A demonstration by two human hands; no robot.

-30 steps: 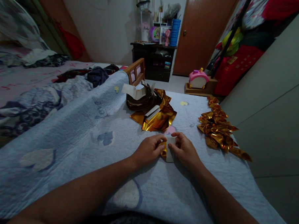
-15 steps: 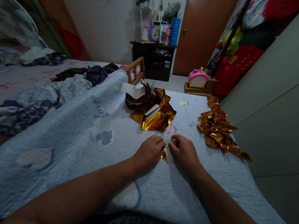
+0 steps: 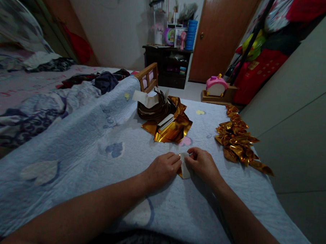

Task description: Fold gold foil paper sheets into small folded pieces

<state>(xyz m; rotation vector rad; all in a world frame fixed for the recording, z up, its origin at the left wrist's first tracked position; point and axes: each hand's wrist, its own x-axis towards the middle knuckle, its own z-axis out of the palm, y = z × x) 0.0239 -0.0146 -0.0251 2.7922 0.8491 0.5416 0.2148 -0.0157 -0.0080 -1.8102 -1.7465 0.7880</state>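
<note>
My left hand [image 3: 162, 168] and my right hand [image 3: 203, 164] rest side by side on the pale blue quilt [image 3: 96, 158]. Both pinch a small piece of gold foil paper [image 3: 184, 169], its white back facing up, with the fingertips meeting at its top edge. A loose stack of gold foil sheets [image 3: 170, 129] lies just beyond my hands. To the right, a row of folded gold foil pieces [image 3: 239, 139] runs along the quilt's edge.
A dark basket [image 3: 152, 109] with white paper sits behind the foil sheets, next to a wooden frame [image 3: 148, 76]. Clothes lie on the bed at left. A pink toy [image 3: 215, 86], a dark cabinet [image 3: 167, 64] and a door stand beyond. A pale wall is at right.
My fingers have shifted on the small foil piece, from pressing it flat to pinching its top edge; its white back shows more. The hands have stayed in place.
</note>
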